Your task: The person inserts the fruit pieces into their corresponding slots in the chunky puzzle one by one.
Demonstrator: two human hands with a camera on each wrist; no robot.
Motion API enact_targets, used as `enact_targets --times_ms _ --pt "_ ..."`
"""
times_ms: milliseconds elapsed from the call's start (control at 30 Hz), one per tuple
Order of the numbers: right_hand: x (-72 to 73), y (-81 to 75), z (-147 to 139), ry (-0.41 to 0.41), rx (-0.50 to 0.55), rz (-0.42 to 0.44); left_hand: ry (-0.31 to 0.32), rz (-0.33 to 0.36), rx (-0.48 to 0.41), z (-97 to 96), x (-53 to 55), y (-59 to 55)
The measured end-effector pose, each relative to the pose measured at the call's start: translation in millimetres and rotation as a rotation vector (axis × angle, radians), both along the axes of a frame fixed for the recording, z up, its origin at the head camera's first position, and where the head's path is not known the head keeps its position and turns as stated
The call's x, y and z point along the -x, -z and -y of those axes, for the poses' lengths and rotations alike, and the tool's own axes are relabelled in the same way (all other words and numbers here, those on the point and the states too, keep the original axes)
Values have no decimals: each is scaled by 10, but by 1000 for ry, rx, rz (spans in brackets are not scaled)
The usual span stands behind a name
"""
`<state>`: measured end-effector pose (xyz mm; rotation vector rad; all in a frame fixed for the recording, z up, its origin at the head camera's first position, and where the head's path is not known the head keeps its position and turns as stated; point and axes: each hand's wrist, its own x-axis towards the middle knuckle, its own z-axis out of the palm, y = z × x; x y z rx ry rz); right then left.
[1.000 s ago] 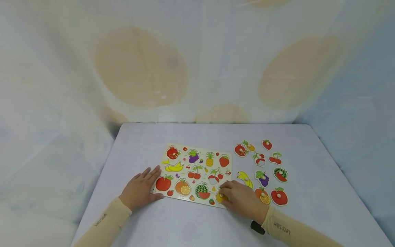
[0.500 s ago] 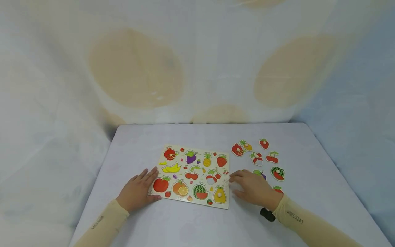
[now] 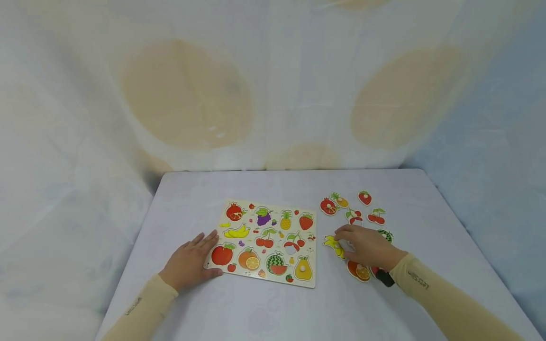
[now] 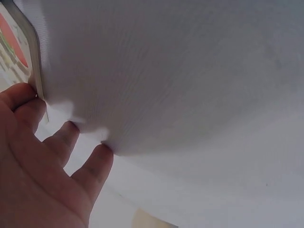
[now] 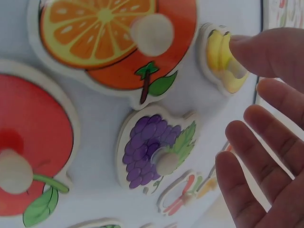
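A white fruit puzzle board (image 3: pixel 251 240) lies on the table. My left hand (image 3: pixel 187 263) rests at its left edge, fingers spread; in the left wrist view, fingertips (image 4: pixel 102 154) touch the tabletop and board edge. A knobbed pear piece (image 3: pixel 304 269) sits in the board's lower right corner. To the right, my right hand (image 3: pixel 368 247) hovers at the banana piece (image 3: pixel 332 242), thumb nearest it. In the right wrist view, the fingers are apart and hold nothing; whether the thumb touches the banana piece (image 5: pixel 217 47) I cannot tell. The grape piece (image 5: pixel 149 152) lies beneath that hand.
Loose pieces lie right of the board: orange (image 3: pixel 359 271), pomegranate (image 3: pixel 328 206), pineapple (image 3: pixel 339 200), strawberry (image 3: pixel 364 197), cherry (image 3: pixel 376 216) and watermelon (image 3: pixel 386 235). The apple piece (image 5: pixel 33 137) is partly hidden in the head view. A patterned cloth (image 3: pixel 273 94) hangs behind the table.
My right hand has left the pear piece on the board and moved right, over the loose pieces by the banana. My left hand stays at the board's left edge.
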<state>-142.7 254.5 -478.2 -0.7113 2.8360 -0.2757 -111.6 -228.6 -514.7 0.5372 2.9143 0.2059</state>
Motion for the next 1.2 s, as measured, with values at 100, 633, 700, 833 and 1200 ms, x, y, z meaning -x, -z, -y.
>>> enact_targets --times_ms 100,633,700,833,1200 --pt "7 3 0 -11 -20 -6 12 -1 0 1 7 4" --pt "86 100 20 -88 -31 -8 2 -4 14 49 42 104" --pt "89 117 18 -90 -23 -22 5 -3 15 43 39 100" --pt "112 161 20 -108 7 -55 11 -3 7 32 23 62" --pt "149 265 19 -23 23 -129 14 -7 3 5 -1 12"
